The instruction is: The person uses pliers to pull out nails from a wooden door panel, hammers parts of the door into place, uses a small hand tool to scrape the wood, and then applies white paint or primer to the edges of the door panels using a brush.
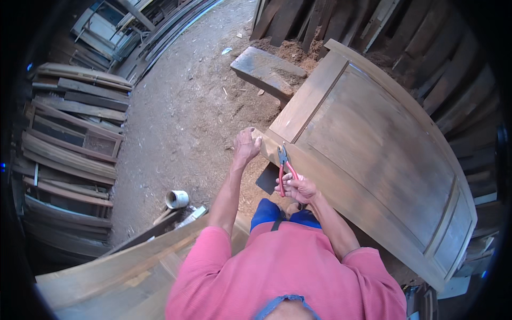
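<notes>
- Pliers (pixel 283 160) with red handles sit in the right hand (pixel 301 189), whose fingers are closed around the grips; the handles stand apart in a narrow V.
- Their metal nose points away from the person, over the near edge of the wooden door (pixel 384 154), close to its left corner; contact is hard to judge from above.
- Left hand (pixel 247 146), fingers bent, is at that same corner; I cannot tell whether it pinches the wood or merely rests there.
- Door lies panelled face up, slanting across the right side.
- Thick wooden beam (pixel 261 69) shows beyond the door's far left end.
- White container (pixel 177 199) is on the ground, left of the person.
</notes>
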`<state>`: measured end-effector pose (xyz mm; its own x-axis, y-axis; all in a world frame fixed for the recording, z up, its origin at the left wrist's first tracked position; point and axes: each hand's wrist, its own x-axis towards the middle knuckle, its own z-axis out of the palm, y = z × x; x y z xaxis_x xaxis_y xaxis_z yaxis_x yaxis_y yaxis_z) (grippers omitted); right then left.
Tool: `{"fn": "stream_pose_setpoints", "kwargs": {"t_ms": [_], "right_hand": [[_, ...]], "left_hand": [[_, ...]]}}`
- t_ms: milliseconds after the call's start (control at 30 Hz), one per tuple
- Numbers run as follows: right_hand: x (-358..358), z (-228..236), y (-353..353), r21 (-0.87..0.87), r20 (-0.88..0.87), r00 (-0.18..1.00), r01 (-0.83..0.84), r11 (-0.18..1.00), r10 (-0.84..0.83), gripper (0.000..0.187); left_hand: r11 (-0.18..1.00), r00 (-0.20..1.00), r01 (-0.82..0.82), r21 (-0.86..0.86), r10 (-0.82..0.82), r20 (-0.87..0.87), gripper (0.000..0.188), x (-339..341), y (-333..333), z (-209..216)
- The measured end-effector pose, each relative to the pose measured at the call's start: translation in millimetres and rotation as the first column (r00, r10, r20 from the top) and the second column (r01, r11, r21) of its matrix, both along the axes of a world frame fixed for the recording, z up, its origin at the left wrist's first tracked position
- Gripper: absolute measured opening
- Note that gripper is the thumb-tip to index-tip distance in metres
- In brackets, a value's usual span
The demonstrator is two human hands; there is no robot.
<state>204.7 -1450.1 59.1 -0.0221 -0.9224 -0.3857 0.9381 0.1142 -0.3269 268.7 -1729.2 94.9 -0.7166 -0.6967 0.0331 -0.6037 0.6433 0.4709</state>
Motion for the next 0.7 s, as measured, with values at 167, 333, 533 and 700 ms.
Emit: {"fn": "stream_pose_setpoints", "kwargs": {"t_ms": [167,333,533,700], "right_hand": [[-7,-23,-28,0.0,0.019,0.998,0.061,0.998,-0.061,0.02],[5,-18,-34,-0.026,0.064,0.978,0.199,0.98,-0.197,0.02],[11,-22,-39,0.007,0.077,0.953,0.295,0.956,-0.294,0.018],[33,-19,-46,0.046,0.092,0.931,0.35,0.936,-0.353,0.023]], "left_hand": [[0.994,0.962,0.076,0.084,-0.095,0.255,0.058,-56,-21,-11],[0.961,0.914,0.248,0.123,-0.274,0.299,0.058,-87,-40,-38],[0.916,0.848,0.271,0.297,-0.373,0.376,0.052,-116,-26,-32],[0.897,0.827,0.34,0.284,-0.429,0.363,0.048,-117,-28,-32]]}}
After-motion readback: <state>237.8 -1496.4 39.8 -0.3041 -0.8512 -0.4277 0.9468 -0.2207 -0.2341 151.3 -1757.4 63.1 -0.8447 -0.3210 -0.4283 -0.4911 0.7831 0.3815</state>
